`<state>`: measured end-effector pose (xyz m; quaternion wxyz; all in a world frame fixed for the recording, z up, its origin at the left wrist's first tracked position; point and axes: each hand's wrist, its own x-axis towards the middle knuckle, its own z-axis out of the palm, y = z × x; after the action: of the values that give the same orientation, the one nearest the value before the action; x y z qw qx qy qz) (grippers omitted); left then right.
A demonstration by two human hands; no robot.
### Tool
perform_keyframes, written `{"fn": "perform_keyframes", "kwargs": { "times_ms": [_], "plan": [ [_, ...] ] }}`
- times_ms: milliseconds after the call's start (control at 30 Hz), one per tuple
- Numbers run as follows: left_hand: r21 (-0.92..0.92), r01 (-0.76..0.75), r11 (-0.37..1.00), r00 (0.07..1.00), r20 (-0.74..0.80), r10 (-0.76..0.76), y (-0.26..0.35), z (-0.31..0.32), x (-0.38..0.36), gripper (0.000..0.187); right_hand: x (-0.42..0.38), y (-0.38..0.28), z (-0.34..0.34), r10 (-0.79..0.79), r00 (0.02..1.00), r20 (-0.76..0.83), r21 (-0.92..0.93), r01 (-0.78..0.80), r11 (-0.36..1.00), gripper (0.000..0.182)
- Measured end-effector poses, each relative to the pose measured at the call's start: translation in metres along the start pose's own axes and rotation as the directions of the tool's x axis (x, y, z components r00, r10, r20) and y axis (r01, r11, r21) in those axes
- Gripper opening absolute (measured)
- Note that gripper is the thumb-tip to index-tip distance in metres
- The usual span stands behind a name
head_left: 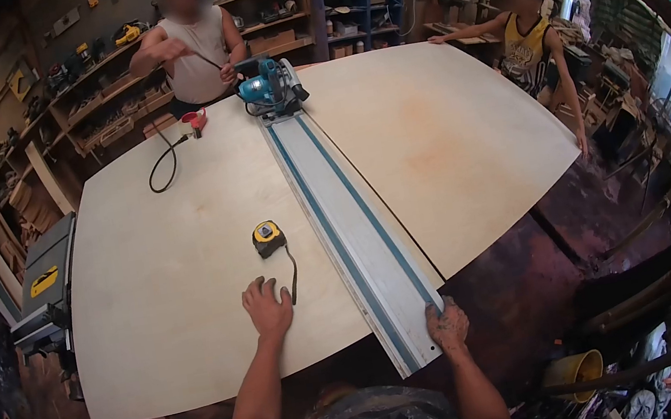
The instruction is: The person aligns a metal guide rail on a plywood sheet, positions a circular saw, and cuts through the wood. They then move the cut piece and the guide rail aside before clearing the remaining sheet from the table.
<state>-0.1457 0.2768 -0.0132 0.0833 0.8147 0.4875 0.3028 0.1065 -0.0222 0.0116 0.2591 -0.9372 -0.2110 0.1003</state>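
Note:
My left hand [269, 308] lies flat on the pale plywood sheet [167, 304], fingers spread, just below a yellow and black tape measure [268, 237] with a dark strap. My right hand [448, 323] grips the near end of the long guide rail [355, 224], which has two teal strips. At the rail's far end sits a teal circular saw [270, 89]. A dark cut line runs along the rail's right side, between the left sheet and the right-hand sheet [445, 132].
Across the sheets a person [194, 48] holds a dark cable near the saw. Another person [525, 38] touches the right sheet's edges. A black cord [165, 170] and red object [195, 121] lie far left. A table saw [47, 279] adjoins the left edge; a yellow bucket [575, 373] stands lower right.

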Motion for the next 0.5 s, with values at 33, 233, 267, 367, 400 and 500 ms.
{"fn": "perform_keyframes", "kwargs": {
  "times_ms": [33,233,267,367,400,500],
  "plan": [
    [0.006,-0.002,1.0,1.0,0.002,0.002,-0.0003,0.0,-0.0007,0.037,-0.0009,0.0006,0.0005,-0.001,1.0,-0.005,-0.004,0.001,1.0,0.053],
    [0.021,-0.019,1.0,1.0,-0.005,0.019,0.0,0.0002,0.0007,0.037,0.0018,-0.0013,-0.0008,0.005,1.0,0.012,-0.028,-0.005,1.0,0.051],
    [0.029,-0.028,0.999,1.0,-0.01,0.028,-0.0001,-0.0009,-0.0005,0.036,0.0013,-0.0029,-0.0023,0.019,0.999,0.029,-0.039,-0.018,0.999,0.051],
    [0.042,-0.041,0.998,0.999,-0.023,0.042,-0.0009,0.0011,0.0013,0.036,0.0034,0.0026,0.0027,-0.008,1.0,0.017,0.0,0.008,1.0,0.049],
    [0.045,-0.045,0.998,0.999,-0.023,0.046,-0.0015,0.0021,0.0001,0.037,0.0013,0.0039,0.0018,-0.024,1.0,0.002,0.023,0.024,0.999,0.049],
    [0.054,-0.06,0.997,0.998,-0.024,0.061,-0.004,0.0047,-0.0006,0.037,0.0016,-0.0009,-0.0044,0.022,0.998,0.061,-0.001,-0.022,1.0,0.048]
  ]
}}
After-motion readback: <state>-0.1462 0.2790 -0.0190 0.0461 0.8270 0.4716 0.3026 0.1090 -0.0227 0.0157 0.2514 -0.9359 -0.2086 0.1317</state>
